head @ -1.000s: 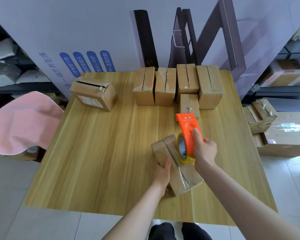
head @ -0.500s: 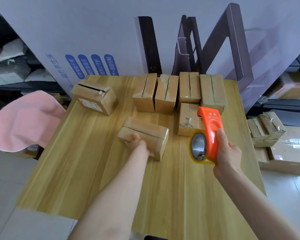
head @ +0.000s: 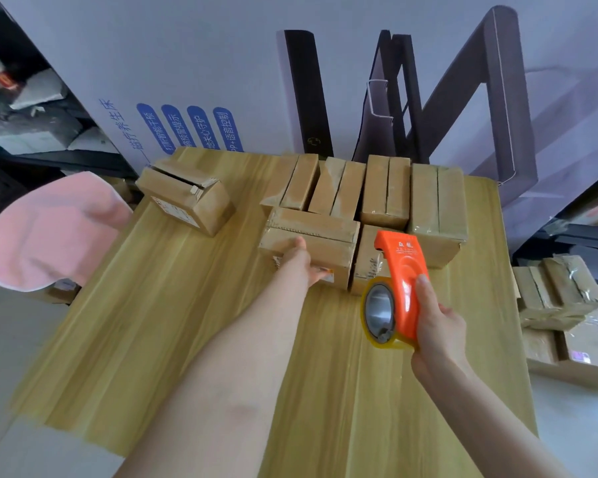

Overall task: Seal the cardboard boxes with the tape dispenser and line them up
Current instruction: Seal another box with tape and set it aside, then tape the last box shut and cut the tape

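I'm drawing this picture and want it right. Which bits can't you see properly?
All in the head view:
- Label on the taped box: the left hand covers most of it.
- Small box beside it: the tape dispenser hides its right side.
- Inside of the open box: only a dark slit shows.
- Fingers of the right hand: mostly wrapped behind the dispenser.

Outstretched left hand [head: 301, 262] pressing flat on box [head: 311, 232], right hand [head: 435, 322] curled round tape dispenser [head: 403, 270]
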Demonstrator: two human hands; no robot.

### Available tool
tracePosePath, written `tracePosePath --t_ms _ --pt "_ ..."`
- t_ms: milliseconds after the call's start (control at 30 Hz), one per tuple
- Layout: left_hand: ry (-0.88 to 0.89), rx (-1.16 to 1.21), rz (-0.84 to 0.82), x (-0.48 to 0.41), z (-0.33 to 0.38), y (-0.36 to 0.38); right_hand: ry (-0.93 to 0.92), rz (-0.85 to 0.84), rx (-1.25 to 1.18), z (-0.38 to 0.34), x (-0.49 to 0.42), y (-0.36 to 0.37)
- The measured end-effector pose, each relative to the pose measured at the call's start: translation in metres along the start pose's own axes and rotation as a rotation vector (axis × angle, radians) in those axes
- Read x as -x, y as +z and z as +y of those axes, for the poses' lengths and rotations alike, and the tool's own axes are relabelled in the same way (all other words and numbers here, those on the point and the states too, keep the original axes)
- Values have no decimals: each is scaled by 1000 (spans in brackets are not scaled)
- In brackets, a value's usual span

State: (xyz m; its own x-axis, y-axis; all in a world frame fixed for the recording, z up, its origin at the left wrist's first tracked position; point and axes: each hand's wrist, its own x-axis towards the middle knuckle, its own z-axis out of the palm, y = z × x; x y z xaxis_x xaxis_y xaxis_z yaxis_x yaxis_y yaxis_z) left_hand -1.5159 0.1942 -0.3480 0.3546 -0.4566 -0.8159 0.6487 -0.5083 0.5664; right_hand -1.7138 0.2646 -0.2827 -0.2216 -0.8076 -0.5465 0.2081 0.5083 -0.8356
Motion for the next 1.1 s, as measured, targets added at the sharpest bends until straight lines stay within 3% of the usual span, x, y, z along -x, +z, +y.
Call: tracePosePath --t_ms 67,167,400,533,733,867,933,1100 --pt "8 -17 19 -2 1 -6 6 -21 6 2 -1 11" --pt "80 -35 177 -2 8 -39 19 -55 27 6 4 36" --pt "865 -748 422 -25 110 -170 19 -126 52 24 35 129" --pt "1157 -1070 329 -58 192 -209 25 -76 40 47 50 186" --pt "1268 -1624 185 -124 282 -213 19 -16 63 71 68 245" --pt "1144 -1953 18 -171 296 -210 -7 62 88 81 66 251" --pt "1081 -1949 -45 -190 287 -211 -13 97 100 85 62 250" --pt "1187 -1840 35 -199 272 -213 -3 158 119 93 53 252"
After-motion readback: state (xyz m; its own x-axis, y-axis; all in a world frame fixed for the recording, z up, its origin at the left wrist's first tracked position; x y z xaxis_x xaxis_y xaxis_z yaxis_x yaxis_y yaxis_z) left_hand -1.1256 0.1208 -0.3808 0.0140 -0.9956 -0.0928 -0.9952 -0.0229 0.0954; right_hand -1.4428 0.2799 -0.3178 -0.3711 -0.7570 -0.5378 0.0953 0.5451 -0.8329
